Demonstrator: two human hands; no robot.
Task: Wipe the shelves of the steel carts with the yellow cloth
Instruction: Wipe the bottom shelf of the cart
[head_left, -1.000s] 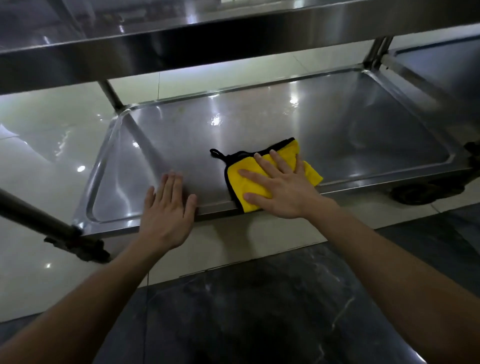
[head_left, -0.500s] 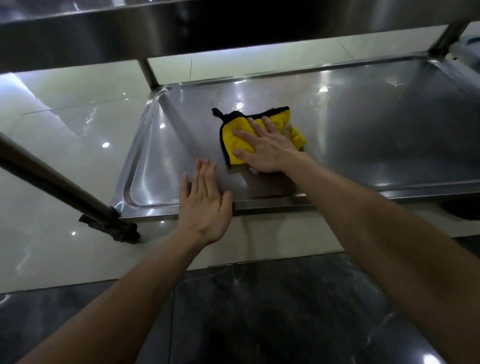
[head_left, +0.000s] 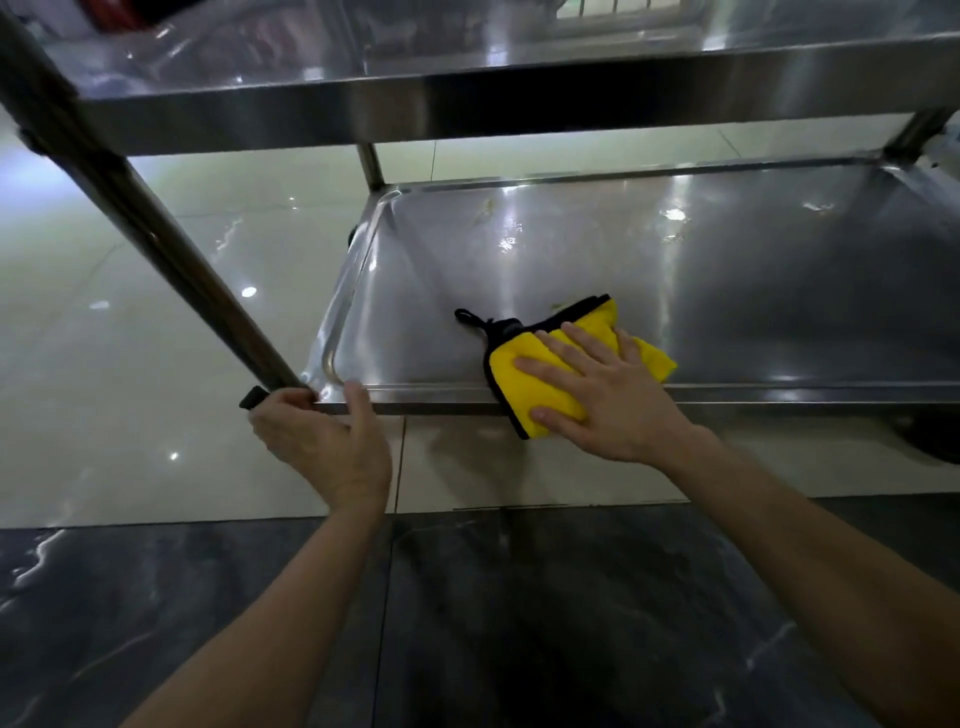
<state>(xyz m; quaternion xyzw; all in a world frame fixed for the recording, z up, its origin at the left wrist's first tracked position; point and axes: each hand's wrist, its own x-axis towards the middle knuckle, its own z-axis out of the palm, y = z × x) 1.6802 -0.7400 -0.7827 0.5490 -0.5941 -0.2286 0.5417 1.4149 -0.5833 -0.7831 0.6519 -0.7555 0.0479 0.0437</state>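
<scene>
- Two hands work the lower shelf (head_left: 727, 270) of the steel cart. The upper shelf (head_left: 519, 104) overhangs it, so access is from the front and from low down.
- The right hand (head_left: 608, 400) lies flat on the yellow cloth (head_left: 535, 384) with fingers straight and spread, none curled. A flat palm probably serves to spread pressure over the whole folded pad.
- The yellow cloth sits at the near edge of the lower shelf, left of centre. Its near corner overhangs the front rim, which suggests the stroke takes in the rim as well. Its black hanging loop (head_left: 467, 317) lies on the steel to the left.
- The left hand (head_left: 322, 441) grips the near-left corner of the lower shelf, where the leg (head_left: 156, 223) meets it. The fingers curl over the corner and the thumb rests on the front rim. This likely braces the cart against the wiping force.
- Yellowish smudges (head_left: 488, 208) show near the rear rim, so that zone likely needs a pass.
</scene>
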